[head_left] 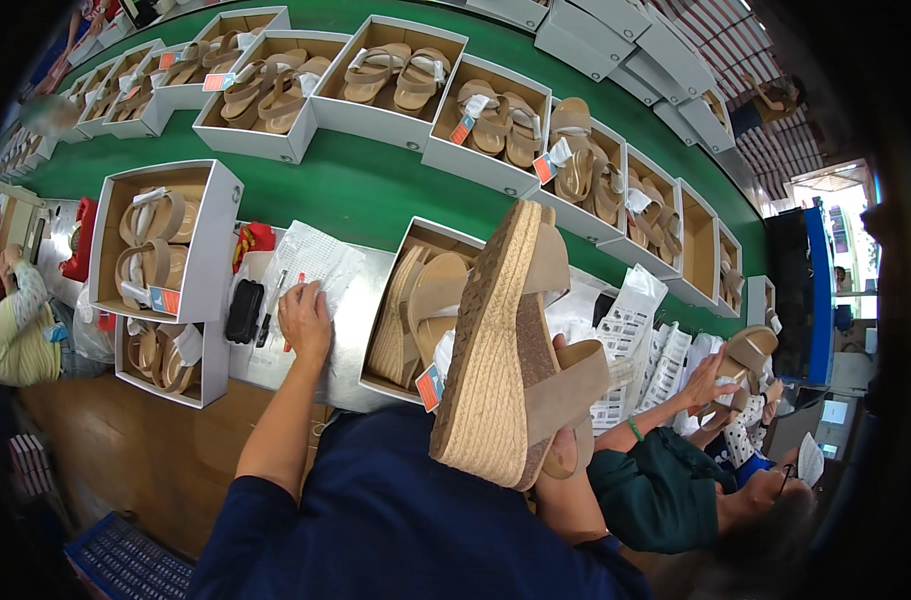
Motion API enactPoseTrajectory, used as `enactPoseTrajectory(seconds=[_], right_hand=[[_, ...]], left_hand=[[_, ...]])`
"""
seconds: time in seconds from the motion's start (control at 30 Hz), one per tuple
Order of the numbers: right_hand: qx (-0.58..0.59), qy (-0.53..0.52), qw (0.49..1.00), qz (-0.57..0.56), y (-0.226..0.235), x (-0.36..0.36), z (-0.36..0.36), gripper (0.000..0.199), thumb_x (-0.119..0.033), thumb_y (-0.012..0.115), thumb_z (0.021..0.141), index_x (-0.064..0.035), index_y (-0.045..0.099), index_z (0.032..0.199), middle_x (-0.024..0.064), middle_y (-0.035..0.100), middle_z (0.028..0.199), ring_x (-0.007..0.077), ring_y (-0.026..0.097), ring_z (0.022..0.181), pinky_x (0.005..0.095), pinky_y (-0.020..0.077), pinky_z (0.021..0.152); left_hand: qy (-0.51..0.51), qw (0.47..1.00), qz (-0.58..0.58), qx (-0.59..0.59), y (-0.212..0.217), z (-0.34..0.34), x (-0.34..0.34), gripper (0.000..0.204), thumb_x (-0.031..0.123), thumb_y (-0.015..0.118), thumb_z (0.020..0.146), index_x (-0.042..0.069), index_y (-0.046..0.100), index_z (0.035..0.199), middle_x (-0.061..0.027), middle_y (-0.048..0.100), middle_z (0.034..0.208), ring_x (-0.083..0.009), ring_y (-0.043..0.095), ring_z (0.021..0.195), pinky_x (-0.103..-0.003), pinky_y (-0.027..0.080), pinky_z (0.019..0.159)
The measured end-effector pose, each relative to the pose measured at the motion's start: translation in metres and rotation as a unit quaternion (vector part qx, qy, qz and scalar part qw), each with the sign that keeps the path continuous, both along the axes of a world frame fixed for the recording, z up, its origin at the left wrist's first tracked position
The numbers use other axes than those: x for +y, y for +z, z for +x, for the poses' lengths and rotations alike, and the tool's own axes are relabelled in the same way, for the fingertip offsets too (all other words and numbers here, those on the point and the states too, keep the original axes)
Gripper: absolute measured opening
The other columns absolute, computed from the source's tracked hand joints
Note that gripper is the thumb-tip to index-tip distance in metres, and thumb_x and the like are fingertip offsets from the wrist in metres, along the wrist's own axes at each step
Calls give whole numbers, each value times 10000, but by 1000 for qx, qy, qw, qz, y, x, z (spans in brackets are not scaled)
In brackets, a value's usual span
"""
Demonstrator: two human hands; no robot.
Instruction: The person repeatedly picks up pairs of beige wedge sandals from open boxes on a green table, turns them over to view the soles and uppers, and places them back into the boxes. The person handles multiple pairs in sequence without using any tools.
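Holding wedge sandal (pixel 490 390) up close in R hand (pixel 567 450), toe up, sole turned L, fingers closed behind straps, prob. for firm support, exact fingertip grip hidden, can't tell. Beyond, w/ open box (pixel 443 238) set right behind for easy reach, resting L hand (pixel 305 318) on white sheet (pixel 320 250) by red pen (pixel 301 279), fingers loosely spread, prob. steadying paper. Farther off, seeing lidless boxes (pixel 370 120) lined along green belt (pixel 325 190), prob. for keeping pairs in view.

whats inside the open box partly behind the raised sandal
Inside the box, a tan strap and a woven wedge show. The raised sandal hides the right part of the box, so whatever lies there cannot be seen.
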State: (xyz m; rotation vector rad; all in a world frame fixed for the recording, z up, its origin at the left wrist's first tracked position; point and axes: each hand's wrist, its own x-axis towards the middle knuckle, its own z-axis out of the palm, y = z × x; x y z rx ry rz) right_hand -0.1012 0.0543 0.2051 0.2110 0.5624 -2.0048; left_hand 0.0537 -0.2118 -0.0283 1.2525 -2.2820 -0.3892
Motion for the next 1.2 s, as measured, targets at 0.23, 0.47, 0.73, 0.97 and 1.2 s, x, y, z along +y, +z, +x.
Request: enactPoseTrajectory(seconds=[0.23,0.47,0.73,0.97,1.2], right_hand=[[21,-47,997,59,23,-12,13,511,-431,436,1004,-74,491,1366,140,610,1256,232,633,1068,353,510,928],[-91,-28,994,-44,-4,8,2,581,-410,456,997,-84,306,1455,210,494,1365,327,567,1182,484,496,987],[17,-55,996,72,24,-10,14,523,-434,448,998,-55,488,1356,170,619,1229,245,651,1040,372,536,895],[-4,-38,996,86,16,-6,12,534,-437,449,998,-57,468,1373,158,602,1261,240,639,1073,387,532,919],[-114,53,989,-79,2,-16,4,580,-404,479,988,-86,358,1458,148,474,1411,267,530,1234,421,448,1037]], left_hand=[[-3,1000,-22,-17,-4,4,-2,124,170,676,835,150,725,947,-48,613,1045,-283,540,1049,-420,425,910],[18,1000,23,5,-1,-2,-1,93,172,682,825,152,726,904,-57,611,1056,-293,537,1046,-405,457,877],[48,988,82,-123,18,-16,-9,98,183,653,842,117,695,902,-113,597,1097,-324,510,1071,-424,392,948],[-188,790,500,301,173,-50,6,99,124,571,940,46,620,976,-145,551,1267,-255,516,1183,-383,407,997],[-441,826,303,178,302,-67,42,78,70,623,895,21,600,952,-228,479,1293,-352,507,1207,-401,426,972]])
